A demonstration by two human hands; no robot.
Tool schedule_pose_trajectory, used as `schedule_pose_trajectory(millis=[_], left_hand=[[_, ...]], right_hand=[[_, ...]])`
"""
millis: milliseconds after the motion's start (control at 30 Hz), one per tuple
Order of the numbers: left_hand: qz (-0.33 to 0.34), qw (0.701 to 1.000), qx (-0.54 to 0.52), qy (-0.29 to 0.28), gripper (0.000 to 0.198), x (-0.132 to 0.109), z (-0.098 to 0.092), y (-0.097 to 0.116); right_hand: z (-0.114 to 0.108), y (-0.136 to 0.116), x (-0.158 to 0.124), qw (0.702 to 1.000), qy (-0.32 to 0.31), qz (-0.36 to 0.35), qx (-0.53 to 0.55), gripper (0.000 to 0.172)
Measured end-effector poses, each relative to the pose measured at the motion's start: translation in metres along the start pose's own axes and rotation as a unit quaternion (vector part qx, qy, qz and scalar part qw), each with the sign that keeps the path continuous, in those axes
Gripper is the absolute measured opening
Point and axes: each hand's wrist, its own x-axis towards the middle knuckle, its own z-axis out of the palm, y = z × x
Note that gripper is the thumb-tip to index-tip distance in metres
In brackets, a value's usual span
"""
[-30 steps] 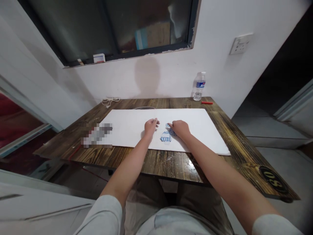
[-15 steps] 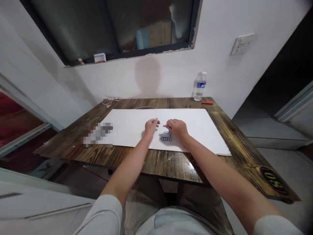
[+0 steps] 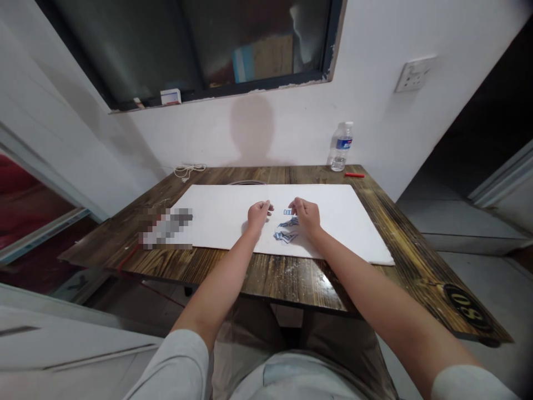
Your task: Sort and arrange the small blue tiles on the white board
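Observation:
My right hand (image 3: 306,215) hovers over the white board (image 3: 220,216) with thumb and fingers pinched. A small blue strip with ladder-like openings (image 3: 287,211) shows at its fingertips and appears gripped there. Below that hand lie more blue openwork pieces: one (image 3: 288,223) partly behind the palm, another (image 3: 285,237) closer to the board's front edge. Whether these pieces are joined cannot be made out. To their left, my left hand (image 3: 258,214) is closed, thumb against curled fingers; anything inside it is hidden. The two hands are apart.
The board lies on a dark wooden table (image 3: 275,278). A water bottle (image 3: 342,147) and a red stick-like item (image 3: 355,175) stand and lie at the back right. A pale cord (image 3: 189,171) is at the back left. A pixelated patch covers something at the board's left.
My right hand has shifted slightly, and the ladder-like blue strip now shows at its fingertips. The blue pieces below it look rearranged. My left hand has hardly moved.

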Motion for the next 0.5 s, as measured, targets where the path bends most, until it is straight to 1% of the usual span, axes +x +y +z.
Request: schedule_pose_trajectory(millis=[67,100,200,267,333,433,500], left_hand=[[0.004,1.000,0.004,-0.008,0.031,0.000,0.001,-0.001],[0.008,1.000,0.009,-0.013,0.030,0.000,0.001,-0.001],[0.033,0.998,0.038,-0.043,0.029,-0.003,0.003,-0.001],[0.062,0.992,0.078,-0.073,0.027,-0.005,0.004,0.000],[0.101,0.980,0.127,-0.112,0.029,-0.007,0.004,0.002],[0.166,0.947,0.207,-0.180,0.036,-0.009,0.005,0.005],[0.197,0.925,0.245,-0.212,0.037,-0.010,0.005,0.007]], right_hand=[[-0.001,0.007,0.005,0.996,0.068,0.053,-0.011,0.063],[-0.002,0.012,0.008,0.994,0.083,0.074,-0.005,0.064],[-0.001,0.026,0.016,0.984,0.084,0.152,0.045,0.070],[0.002,0.032,0.020,0.979,0.058,0.179,0.082,0.074],[0.006,0.031,0.021,0.973,0.012,0.189,0.133,0.077],[0.012,0.022,0.019,0.955,-0.064,0.197,0.212,0.080],[0.013,0.014,0.017,0.941,-0.099,0.196,0.259,0.081]])
